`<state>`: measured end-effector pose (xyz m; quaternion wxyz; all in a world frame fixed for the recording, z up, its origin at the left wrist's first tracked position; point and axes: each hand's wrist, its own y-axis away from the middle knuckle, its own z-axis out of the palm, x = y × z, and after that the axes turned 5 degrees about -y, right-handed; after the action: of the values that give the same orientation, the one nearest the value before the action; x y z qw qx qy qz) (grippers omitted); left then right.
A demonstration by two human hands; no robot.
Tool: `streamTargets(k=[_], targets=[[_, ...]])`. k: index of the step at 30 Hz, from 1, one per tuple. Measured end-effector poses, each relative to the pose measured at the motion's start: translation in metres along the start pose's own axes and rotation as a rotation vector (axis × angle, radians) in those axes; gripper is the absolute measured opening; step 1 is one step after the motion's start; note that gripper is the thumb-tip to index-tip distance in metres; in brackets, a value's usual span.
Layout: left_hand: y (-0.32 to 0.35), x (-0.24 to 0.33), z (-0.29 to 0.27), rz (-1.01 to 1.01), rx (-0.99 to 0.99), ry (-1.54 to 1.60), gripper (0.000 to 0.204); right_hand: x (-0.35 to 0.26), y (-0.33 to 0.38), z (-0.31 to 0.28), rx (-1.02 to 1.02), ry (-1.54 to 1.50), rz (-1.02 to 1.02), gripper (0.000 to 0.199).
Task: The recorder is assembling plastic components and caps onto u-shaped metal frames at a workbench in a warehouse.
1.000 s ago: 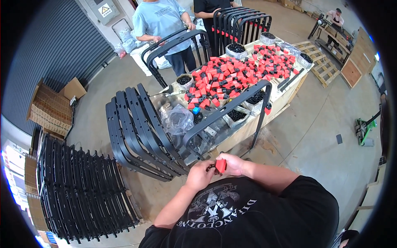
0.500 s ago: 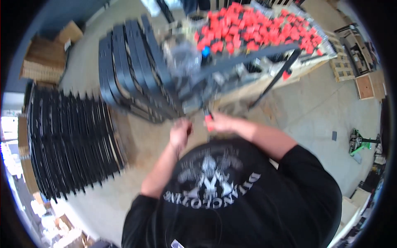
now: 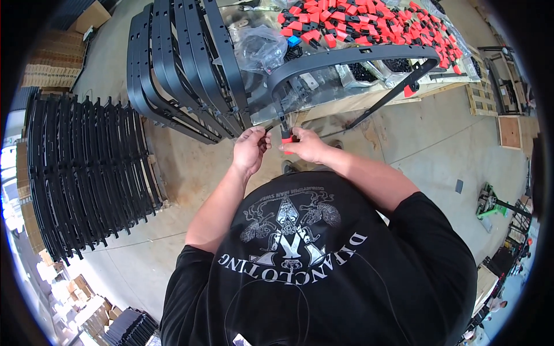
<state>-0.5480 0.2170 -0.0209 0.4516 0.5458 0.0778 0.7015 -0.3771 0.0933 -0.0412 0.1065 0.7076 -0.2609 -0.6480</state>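
My right hand (image 3: 306, 145) is closed around a red and black end piece (image 3: 288, 139) at the near end of a black curved metal frame (image 3: 346, 56). That frame rests across the front of the worktable, its other leg (image 3: 381, 104) slanting down at the right with a similar red piece (image 3: 410, 90) on it. Just left of the held end, my left hand (image 3: 250, 151) pinches a small dark slender part (image 3: 268, 129), too small to name. A gap separates the two hands.
Many red and black pieces (image 3: 369, 26) cover the worktable (image 3: 323, 104). Clear plastic bags (image 3: 259, 49) and trays of small black parts (image 3: 360, 73) lie near its edge. Several black frames (image 3: 184, 63) stand at the left, beside a large black stack (image 3: 92, 173). A green pallet jack (image 3: 490, 202) stands far right.
The view has shifted, so the table, frame and both hands sit higher in the picture. My left hand has turned slightly, its small dark part now showing; my right hand keeps its grip.
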Motion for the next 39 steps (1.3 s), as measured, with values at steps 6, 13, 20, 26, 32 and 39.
streamTargets(k=[6,13,20,26,32,39], targets=[[-0.015,0.002,0.007,0.006,-0.059,0.052,0.012,-0.014,-0.019,-0.007,-0.028,-0.115,0.055,0.058],[-0.024,0.009,0.007,-0.037,-0.132,0.076,0.016,-0.013,-0.028,-0.011,0.011,-0.208,0.021,0.054],[-0.028,0.002,0.005,-0.101,-0.131,0.161,0.015,-0.011,-0.029,-0.018,-0.086,-0.338,0.064,0.063],[-0.031,0.0,-0.002,-0.13,-0.239,0.231,0.013,-0.012,-0.021,-0.024,-0.14,-0.406,0.142,0.05],[-0.035,-0.002,-0.005,-0.078,-0.273,0.21,0.015,-0.012,-0.02,-0.022,-0.154,-0.403,0.133,0.055],[-0.04,-0.001,-0.006,-0.125,-0.215,0.194,0.014,-0.01,-0.026,-0.02,-0.073,-0.333,0.094,0.047]])
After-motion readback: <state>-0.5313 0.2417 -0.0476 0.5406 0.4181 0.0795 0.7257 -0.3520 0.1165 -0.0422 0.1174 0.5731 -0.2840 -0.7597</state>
